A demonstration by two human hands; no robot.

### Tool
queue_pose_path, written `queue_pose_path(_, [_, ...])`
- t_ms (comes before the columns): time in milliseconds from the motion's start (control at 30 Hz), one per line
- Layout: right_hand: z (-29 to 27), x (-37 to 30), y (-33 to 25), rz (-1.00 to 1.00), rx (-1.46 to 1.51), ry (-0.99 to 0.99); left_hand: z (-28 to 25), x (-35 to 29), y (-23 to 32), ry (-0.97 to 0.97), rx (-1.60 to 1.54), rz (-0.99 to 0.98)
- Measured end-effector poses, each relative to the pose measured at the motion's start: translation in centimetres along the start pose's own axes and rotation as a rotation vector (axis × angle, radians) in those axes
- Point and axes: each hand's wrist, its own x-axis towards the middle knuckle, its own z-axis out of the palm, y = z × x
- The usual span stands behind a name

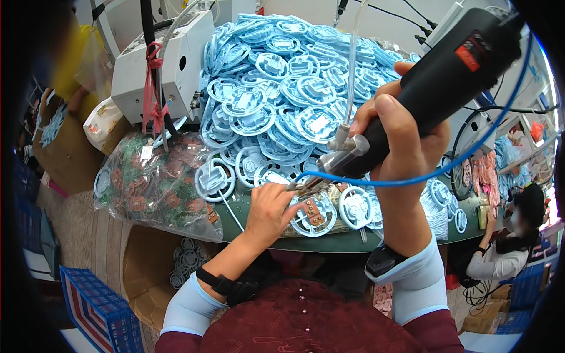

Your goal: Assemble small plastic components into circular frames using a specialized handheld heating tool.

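Observation:
My right hand [406, 126] wraps round a black electric screwdriver [453, 76], tilted down to the left. Its clear and metal nose [344, 154] has a clear hose and a blue air tube on it. Below the tip lies a light blue round plastic part [329, 226] with a brown circuit board [313, 213] in it. My left hand [268, 213] is bent in at the left of this part, thumb near its rim and fingertips close to the screwdriver tip. What those fingers grip, if anything, is hidden. More light blue round parts [356, 207] lie beside it on the green table.
A tall heap of light blue round parts [282, 88] fills the table's back. At left stand a grey machine box [159, 67] and a clear bag of circuit boards [165, 182]. A cardboard box [138, 265] and blue crate [100, 312] are below. Another person [500, 253] sits at right.

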Motion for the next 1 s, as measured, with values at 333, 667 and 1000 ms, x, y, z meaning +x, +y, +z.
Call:
queue_pose_path(333, [-3.6, -2.9, -1.3, 0.042, -0.163, -0.004, -1.4, -0.6, 3.0, -0.27, 0.095, 0.097])
queue_pose_path(667, [-4.0, -4.9, 0.6, 0.137, -0.082, -0.03, 0.6, -0.6, 2.6, -0.38, 0.15, 0.089])
queue_pose_path(1000, [-4.4, -4.9, 0.6, 0.141, -0.084, -0.028, 0.4, -0.2, 2.8, -0.391, 0.153, 0.092])
